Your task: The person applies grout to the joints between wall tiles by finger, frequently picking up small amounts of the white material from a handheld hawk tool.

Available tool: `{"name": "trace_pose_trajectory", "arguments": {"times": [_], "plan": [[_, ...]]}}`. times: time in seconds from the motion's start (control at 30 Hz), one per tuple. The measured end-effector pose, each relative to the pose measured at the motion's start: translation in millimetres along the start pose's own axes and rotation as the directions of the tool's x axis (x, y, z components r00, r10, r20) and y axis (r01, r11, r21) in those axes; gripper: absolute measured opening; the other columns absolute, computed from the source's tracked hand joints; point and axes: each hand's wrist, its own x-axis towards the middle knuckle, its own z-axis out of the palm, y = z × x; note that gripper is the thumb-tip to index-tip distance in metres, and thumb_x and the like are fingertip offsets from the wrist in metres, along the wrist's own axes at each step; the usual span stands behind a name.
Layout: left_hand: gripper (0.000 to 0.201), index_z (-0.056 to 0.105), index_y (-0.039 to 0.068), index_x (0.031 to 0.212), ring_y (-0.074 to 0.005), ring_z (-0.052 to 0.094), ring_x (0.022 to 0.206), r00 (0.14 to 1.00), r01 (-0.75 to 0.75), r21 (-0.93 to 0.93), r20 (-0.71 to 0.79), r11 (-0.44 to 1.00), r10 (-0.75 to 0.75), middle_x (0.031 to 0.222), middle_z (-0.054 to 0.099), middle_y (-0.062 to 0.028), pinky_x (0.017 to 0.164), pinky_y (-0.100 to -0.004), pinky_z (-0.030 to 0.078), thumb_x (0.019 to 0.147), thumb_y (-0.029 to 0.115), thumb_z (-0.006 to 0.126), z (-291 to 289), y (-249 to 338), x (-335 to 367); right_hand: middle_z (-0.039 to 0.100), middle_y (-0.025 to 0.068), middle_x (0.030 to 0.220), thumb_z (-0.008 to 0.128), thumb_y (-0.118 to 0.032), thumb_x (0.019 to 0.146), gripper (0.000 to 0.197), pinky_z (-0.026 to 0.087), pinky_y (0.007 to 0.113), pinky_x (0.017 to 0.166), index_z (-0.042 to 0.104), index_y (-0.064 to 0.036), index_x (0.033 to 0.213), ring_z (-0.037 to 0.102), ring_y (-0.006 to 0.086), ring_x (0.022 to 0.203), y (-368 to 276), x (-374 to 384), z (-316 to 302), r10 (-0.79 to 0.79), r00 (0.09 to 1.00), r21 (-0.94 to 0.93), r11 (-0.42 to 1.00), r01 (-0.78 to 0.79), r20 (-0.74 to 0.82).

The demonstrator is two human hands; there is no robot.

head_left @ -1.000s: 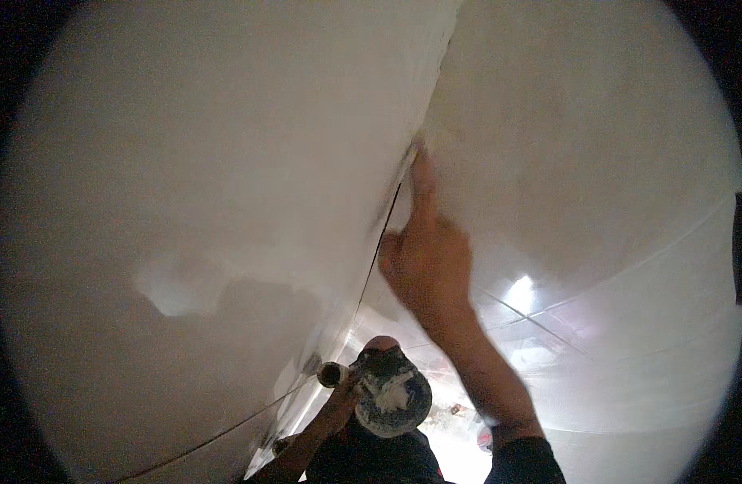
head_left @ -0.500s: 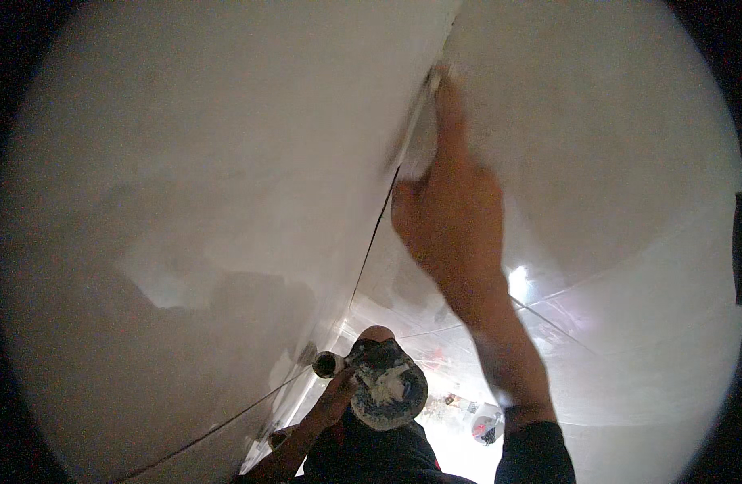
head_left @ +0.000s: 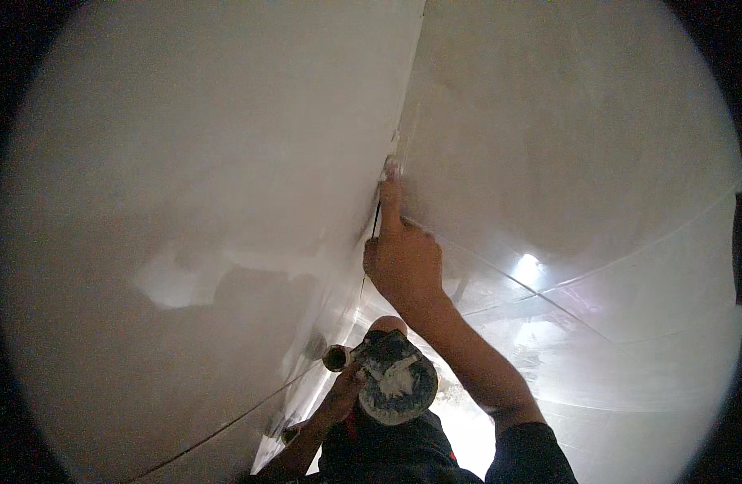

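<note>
My right hand (head_left: pixel 403 254) reaches up to the seam where two pale wall faces meet. Its index finger is stretched out, the fingertip against whitish paste (head_left: pixel 392 165) in the corner joint; the other fingers are curled in and no tool shows. Below the fingertip, part of the joint is a dark open line (head_left: pixel 376 219). Low in the picture, my left hand (head_left: pixel 348 393) grips the left side of a dark, rounded container (head_left: pixel 423 395) smeared with white paste. A lump of paste (head_left: pixel 399 377) lies in it. Most left fingers are hidden.
A short round pipe end (head_left: pixel 336 358) sticks out close beside the container, by the left wall (head_left: pixel 145 185). Thin joint lines cross both walls. The glossy right wall (head_left: pixel 572 145) reflects a bright light (head_left: pixel 528 269). Bright floor (head_left: pixel 468 423) shows below my right forearm.
My right hand has slid down the corner joint, toward me and slightly left. The paste container in my left hand has shifted slightly right in the picture.
</note>
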Motion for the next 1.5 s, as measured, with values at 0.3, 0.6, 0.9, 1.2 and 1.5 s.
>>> {"name": "trace_pose_trajectory", "arguments": {"times": [0.3,0.6,0.9,1.2,1.5], "plan": [[0.055,0.031,0.000,0.145,-0.0259,0.034,0.135,0.999,-0.002,0.001,-0.038,1.000,0.002,0.146,0.038,-0.0149,0.113,-0.0361,0.025,0.099,0.025,0.047,1,-18,-1,0.065,0.0129,0.066,0.062,-0.008,0.073,0.096,0.056,0.045,0.061,0.009,-0.0133,0.153,0.067,0.0317,0.060,-7,11,-47,-0.197,0.945,0.067,0.973,0.221,-0.260],[0.057,0.028,-0.001,0.146,-0.0255,0.032,0.137,0.999,0.001,-0.078,-0.036,0.997,-0.004,0.148,0.035,-0.0163,0.114,-0.0358,0.024,0.099,0.025,0.046,1,-35,4,0.064,0.0140,0.066,0.061,-0.008,0.073,0.096,0.056,0.043,0.061,0.008,-0.0103,0.152,0.067,0.0330,0.062,15,-21,16,0.028,0.978,0.075,0.996,-0.044,0.205],[0.067,0.025,-0.002,0.147,-0.0274,0.031,0.138,1.000,0.007,0.136,0.027,0.991,-0.010,0.149,0.035,-0.0184,0.114,-0.0368,0.023,0.099,0.040,0.046,-3,9,3,0.066,0.0154,0.073,0.061,-0.007,0.074,0.095,0.055,0.043,0.061,0.007,-0.0083,0.152,0.067,0.0329,0.063,22,6,21,-0.074,0.994,0.023,0.997,0.076,-0.076],[0.068,0.029,-0.001,0.145,-0.0264,0.039,0.131,0.997,-0.078,0.209,0.036,0.975,0.072,0.144,0.041,-0.0155,0.111,-0.0376,0.028,0.099,0.046,0.046,-4,-13,3,0.066,0.0239,0.088,0.060,-0.010,0.074,0.094,0.055,0.051,0.061,0.010,-0.0248,0.152,0.065,0.0405,0.065,7,4,-15,-0.092,0.975,0.233,0.962,0.139,-0.202],[0.064,0.030,0.000,0.144,-0.0247,0.042,0.127,0.996,0.092,0.054,0.014,0.994,-0.093,0.143,0.041,-0.0128,0.109,-0.0384,0.032,0.100,0.045,0.044,-18,-11,0,0.067,0.0184,0.080,0.062,-0.006,0.076,0.080,0.056,0.044,0.063,0.029,-0.0182,0.148,0.067,0.0311,0.064,62,-47,23,-0.029,0.966,0.307,0.950,-0.053,0.256]]}}
